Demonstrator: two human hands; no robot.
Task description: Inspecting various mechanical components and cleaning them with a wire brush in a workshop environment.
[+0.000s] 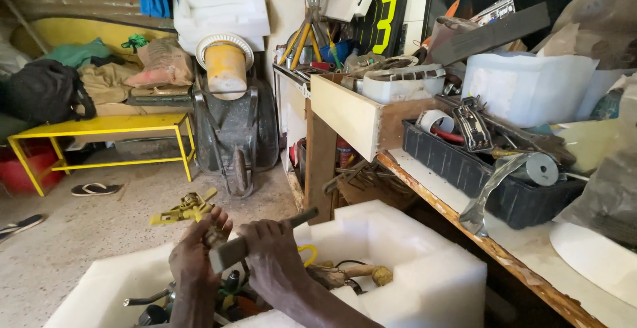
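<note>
Two hands meet over the white foam box (424, 268): the left hand (196, 251) and the right hand (269, 255) both have fingers closed around a flat grey metal file (255, 242), seemingly stiff, heavy, best gripped mid-shaft.

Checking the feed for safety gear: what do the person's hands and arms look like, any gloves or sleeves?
Both hands are bare: no gloves on the left hand or the right hand. No rings or watch show. The forearms are bare too, with no sleeve in view down to the picture's lower edge.
</note>
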